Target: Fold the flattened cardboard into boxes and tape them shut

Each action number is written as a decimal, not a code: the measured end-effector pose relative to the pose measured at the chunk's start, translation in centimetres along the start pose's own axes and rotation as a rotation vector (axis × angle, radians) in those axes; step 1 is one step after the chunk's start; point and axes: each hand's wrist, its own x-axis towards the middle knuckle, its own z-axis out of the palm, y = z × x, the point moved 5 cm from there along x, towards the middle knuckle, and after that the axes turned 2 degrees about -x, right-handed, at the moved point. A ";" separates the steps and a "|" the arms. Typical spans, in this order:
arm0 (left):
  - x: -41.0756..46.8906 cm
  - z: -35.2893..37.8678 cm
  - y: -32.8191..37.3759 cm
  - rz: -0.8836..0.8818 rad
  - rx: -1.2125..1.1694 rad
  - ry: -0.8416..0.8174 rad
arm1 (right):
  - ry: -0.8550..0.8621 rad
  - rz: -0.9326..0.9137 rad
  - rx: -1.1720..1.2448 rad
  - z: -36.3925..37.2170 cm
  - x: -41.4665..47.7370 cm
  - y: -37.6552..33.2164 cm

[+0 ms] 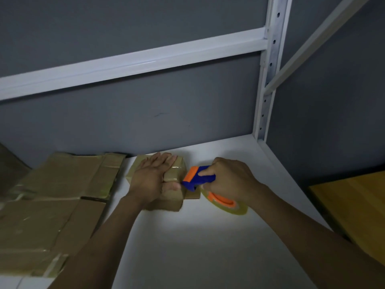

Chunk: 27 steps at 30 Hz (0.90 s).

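Brown flattened cardboard lying taped at near left on the white shelf. Farther in, left hand spread open, palm flat on a small box, gripping nothing. Right hand closed around a blue-and-orange tape dispenser, touching the box's right edge. Beyond, grey wall.

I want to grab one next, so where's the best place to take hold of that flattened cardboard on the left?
Probably the near-right flap edge of the flattened cardboard, approached from the right: it lies flat on the white shelf, so only an edge offers a grip.
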 end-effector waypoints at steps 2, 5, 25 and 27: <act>0.1 -0.1 0.2 -0.032 0.026 -0.018 | -0.008 0.044 0.019 0.2 0.4 0.4; -0.6 -0.2 0.4 -0.054 0.030 -0.038 | 0.001 0.207 0.002 0.9 2.1 1.1; -1.4 -0.8 0.0 -0.088 0.124 -0.139 | 0.255 0.285 0.350 3.6 2.0 4.6; -1.5 -0.5 -0.3 -0.076 0.111 -0.133 | 0.152 0.246 0.591 5.0 3.8 0.7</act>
